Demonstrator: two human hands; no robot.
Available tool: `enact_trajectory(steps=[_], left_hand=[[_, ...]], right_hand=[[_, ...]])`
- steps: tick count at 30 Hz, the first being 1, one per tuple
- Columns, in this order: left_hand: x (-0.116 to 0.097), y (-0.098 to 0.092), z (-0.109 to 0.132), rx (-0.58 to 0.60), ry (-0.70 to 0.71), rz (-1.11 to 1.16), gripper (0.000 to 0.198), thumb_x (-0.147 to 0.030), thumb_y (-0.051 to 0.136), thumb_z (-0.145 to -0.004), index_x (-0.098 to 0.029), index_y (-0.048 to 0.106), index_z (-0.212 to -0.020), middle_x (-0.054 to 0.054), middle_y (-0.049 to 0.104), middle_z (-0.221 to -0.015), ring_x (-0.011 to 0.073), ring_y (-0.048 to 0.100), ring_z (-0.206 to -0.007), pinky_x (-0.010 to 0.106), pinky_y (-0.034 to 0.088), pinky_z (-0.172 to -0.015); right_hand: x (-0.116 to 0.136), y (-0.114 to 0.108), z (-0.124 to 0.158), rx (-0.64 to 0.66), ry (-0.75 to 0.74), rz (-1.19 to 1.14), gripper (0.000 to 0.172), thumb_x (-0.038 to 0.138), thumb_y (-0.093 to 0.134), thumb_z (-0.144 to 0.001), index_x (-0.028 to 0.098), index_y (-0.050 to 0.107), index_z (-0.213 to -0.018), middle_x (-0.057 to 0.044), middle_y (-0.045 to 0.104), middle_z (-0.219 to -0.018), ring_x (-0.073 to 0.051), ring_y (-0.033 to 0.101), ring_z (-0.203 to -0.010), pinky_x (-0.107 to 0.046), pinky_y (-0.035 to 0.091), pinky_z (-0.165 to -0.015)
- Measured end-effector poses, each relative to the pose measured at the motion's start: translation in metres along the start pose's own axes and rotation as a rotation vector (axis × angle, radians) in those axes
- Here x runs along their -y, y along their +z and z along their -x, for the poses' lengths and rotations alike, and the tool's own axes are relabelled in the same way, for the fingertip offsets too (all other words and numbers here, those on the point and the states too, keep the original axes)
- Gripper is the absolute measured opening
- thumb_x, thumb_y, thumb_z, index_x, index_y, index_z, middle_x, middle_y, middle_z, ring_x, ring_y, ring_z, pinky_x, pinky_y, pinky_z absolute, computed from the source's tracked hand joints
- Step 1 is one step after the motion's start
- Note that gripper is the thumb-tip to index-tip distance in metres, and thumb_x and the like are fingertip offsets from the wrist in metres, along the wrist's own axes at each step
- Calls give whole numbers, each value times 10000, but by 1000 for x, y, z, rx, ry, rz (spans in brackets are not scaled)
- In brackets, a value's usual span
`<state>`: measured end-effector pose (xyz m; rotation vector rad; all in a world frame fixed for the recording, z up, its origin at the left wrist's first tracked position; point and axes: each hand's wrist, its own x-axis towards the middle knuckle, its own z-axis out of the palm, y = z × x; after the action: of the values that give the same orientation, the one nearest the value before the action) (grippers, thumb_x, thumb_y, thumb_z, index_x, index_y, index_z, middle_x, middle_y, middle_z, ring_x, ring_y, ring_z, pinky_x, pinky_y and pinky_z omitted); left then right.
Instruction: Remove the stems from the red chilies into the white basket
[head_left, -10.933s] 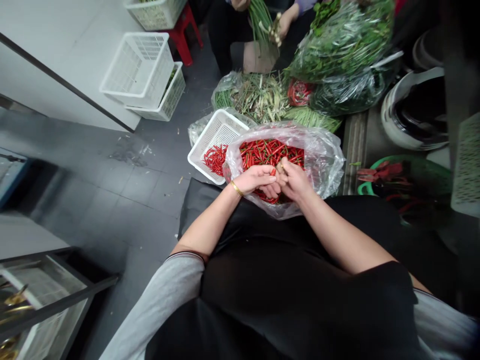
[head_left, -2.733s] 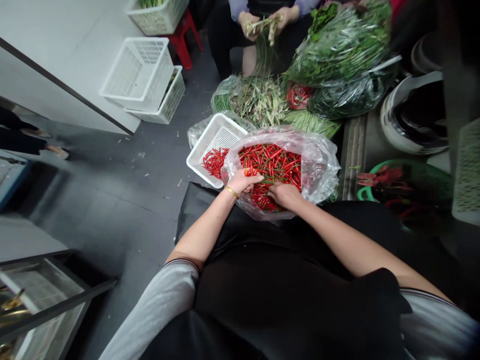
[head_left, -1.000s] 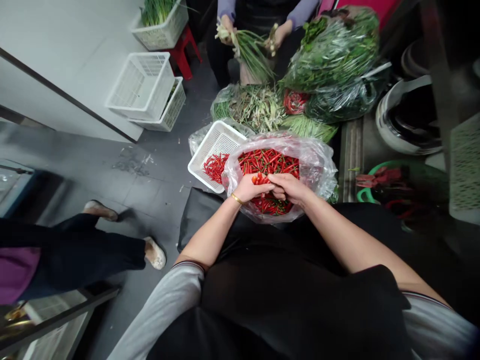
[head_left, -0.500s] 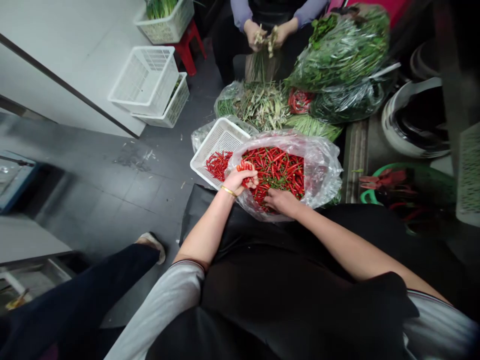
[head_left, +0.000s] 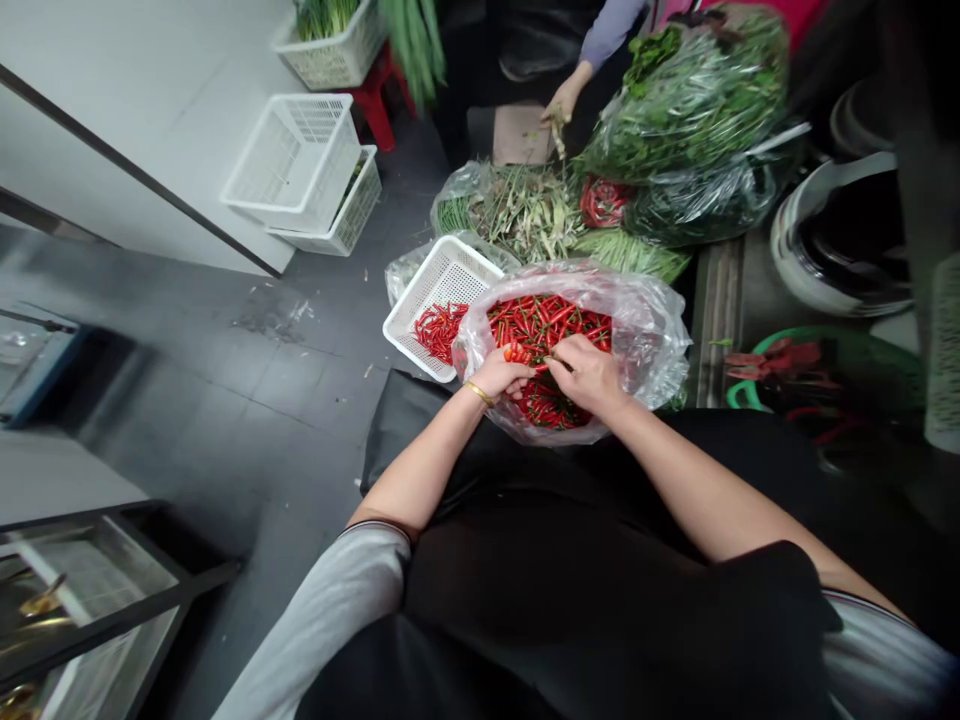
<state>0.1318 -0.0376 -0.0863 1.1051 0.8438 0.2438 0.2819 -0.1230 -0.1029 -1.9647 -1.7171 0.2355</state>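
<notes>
A clear plastic bag (head_left: 652, 330) full of red chillies (head_left: 559, 320) rests against my lap. Both hands are inside its mouth. My left hand (head_left: 501, 374), with a gold bangle on the wrist, is closed around a small bunch of red chillies. My right hand (head_left: 589, 370) is beside it, fingers pinched on a chilli held between the two hands. A white plastic basket (head_left: 439, 275) with a small pile of red chillies (head_left: 435, 328) sits just left of the bag on the floor.
Bags of greens (head_left: 690, 90) and trimmed stalks (head_left: 525, 205) lie beyond the bag. Another person's hand (head_left: 559, 100) reaches over a board there. Stacked white baskets (head_left: 300, 160) stand at the left wall. A green basin (head_left: 825, 370) is at right, a metal rack (head_left: 97, 600) lower left.
My right hand rose from the chillies and met my left hand. The passer-by's legs at lower left have left the view. The other person lowered the stalks.
</notes>
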Motion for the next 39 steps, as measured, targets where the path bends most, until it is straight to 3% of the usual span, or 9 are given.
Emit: enact_trajectory(steps=[5, 8, 14, 17, 19, 22, 26, 33, 39], left_hand=[[-9, -20, 2, -2, 86, 91, 257, -212, 721, -660, -134, 528, -809, -108, 433, -400, 34, 345, -314, 208, 425, -421], [-9, -22, -2, -40, 78, 88, 336, -256, 783, -617, -115, 548, -811, -76, 495, -458, 55, 462, -391, 206, 435, -465], [5, -9, -14, -90, 124, 48, 398, -245, 842, -552, -117, 518, -745, -34, 606, -648, 59, 566, -598, 206, 473, -630], [1, -3, -13, -13, 106, 66, 414, -288, 829, -584, -137, 493, -774, -46, 584, -611, 52, 532, -510, 189, 436, -531], [-6, -4, -9, -19, 99, 95, 413, -323, 811, -618, -154, 459, -754, -67, 527, -537, 34, 447, -410, 168, 344, -428], [-14, -9, -4, -88, 109, 123, 425, -303, 817, -615, -167, 423, -698, -106, 401, -453, 7, 306, -342, 168, 202, -364], [-11, -15, -1, -189, 81, 69, 444, -230, 854, -545, -166, 429, -656, -102, 378, -431, 11, 307, -348, 190, 185, -360], [-9, -14, -6, -214, 64, 203, 484, -250, 801, -592, -189, 322, -597, -117, 283, -396, 0, 226, -325, 177, 92, -357], [-11, -8, -1, -165, 56, 145, 404, -257, 814, -566, -164, 426, -627, -117, 314, -389, -1, 236, -313, 166, 120, -348]], right_hand=[[-10, 26, 2, 473, 20, 306, 358, 466, 441, -922, 254, 600, -1162, -82, 640, -1018, -208, 613, -806, -276, 392, -622], [-12, 36, -2, 615, -77, 385, 330, 392, 412, -946, 248, 603, -1173, -99, 612, -1091, -200, 626, -826, -268, 395, -623], [-26, 0, -19, 404, -119, 34, 210, 354, 540, -884, 178, 646, -843, -69, 643, -907, -178, 600, -794, -270, 419, -699], [-24, -12, -21, 249, -87, -314, 266, 416, 530, -884, 176, 642, -865, -39, 646, -797, -160, 585, -707, -269, 428, -685], [-18, -1, -16, 220, 3, -391, 310, 415, 446, -925, 178, 643, -956, -38, 652, -804, -152, 581, -666, -266, 428, -653], [-7, 35, -1, 322, -24, -115, 289, 316, 412, -936, 201, 626, -1094, -76, 646, -962, -166, 597, -746, -268, 414, -661], [-1, 60, 5, 425, -192, 293, 356, 316, 348, -961, 180, 599, -1173, -140, 587, -1043, -209, 584, -852, -278, 368, -669], [-14, 26, -4, 362, -244, 358, 387, 322, 306, -975, 220, 563, -1247, -119, 563, -1055, -201, 560, -822, -276, 303, -600], [2, 65, 5, 473, -318, 336, 378, 245, 329, -959, 181, 624, -1186, -154, 610, -996, -213, 588, -811, -299, 361, -674]])
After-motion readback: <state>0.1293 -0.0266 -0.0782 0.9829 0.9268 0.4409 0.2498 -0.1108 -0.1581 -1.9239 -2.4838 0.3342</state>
